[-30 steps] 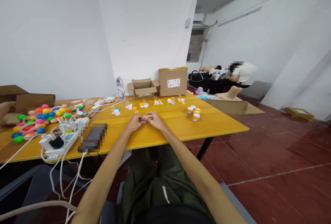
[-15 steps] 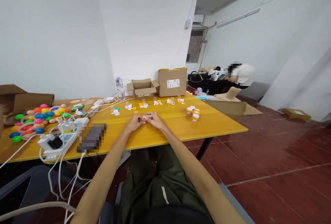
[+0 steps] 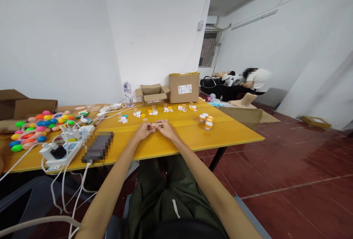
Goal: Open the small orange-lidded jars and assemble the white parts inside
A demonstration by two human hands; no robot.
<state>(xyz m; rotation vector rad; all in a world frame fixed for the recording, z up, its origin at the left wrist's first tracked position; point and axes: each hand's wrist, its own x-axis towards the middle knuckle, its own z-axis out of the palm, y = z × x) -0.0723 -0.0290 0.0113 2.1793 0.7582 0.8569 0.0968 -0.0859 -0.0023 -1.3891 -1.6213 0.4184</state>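
My left hand (image 3: 144, 130) and my right hand (image 3: 164, 128) meet over the yellow table (image 3: 182, 136), fingertips bent inward. Between them shows a small white piece (image 3: 154, 124) with a bit of orange, pinched by both hands; its exact kind is too small to tell. A clear little cup (image 3: 145, 120) stands just behind my left hand. Farther back runs a row of small heaps of white pieces (image 3: 153, 113), with orange lids (image 3: 143, 115) and clear cups beside them. To the right, several small jars with white and orange lids (image 3: 209, 124) stand grouped together.
On the left lie a phone (image 3: 98, 147), a power strip (image 3: 64, 150) with tangled white cables, and colourful balls and rings (image 3: 45, 124). Cardboard boxes (image 3: 184, 87) and a water bottle (image 3: 128, 94) line the wall. A person (image 3: 259, 80) sits bent over at the back right.
My hands stay in nearly the same place, with only slight finger movement around the small white piece. At the far left edge, a blurred shape beside the cardboard box has moved away.
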